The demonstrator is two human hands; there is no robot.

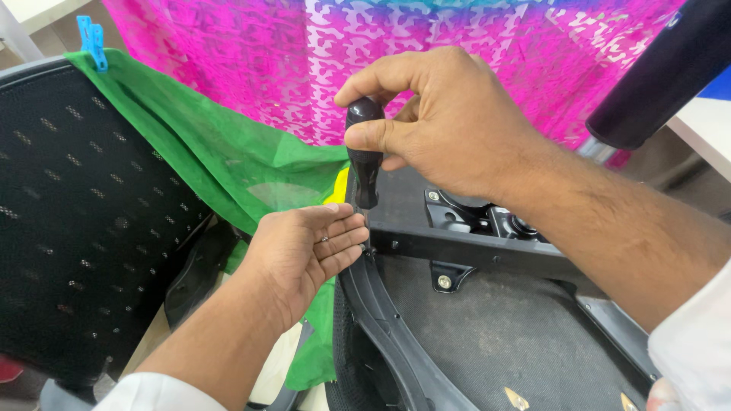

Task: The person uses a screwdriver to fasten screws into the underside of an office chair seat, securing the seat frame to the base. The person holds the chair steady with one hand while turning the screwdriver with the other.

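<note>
Gripping the black rounded screwdriver handle (364, 152) with our right hand (442, 122), fingers wrapped around its top, we stand it upright on the upturned black plastic chair seat frame (457, 251). Beside the frame's rim, our left hand (304, 243) steadies the tip, fingers pressed together. Other screws sit seated; green cloth (228, 160) crowds the left.

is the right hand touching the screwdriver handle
Touching. The head view shows the right hand wrapped around the top of the black screwdriver handle, thumb pressed across its front with no gap.
</note>
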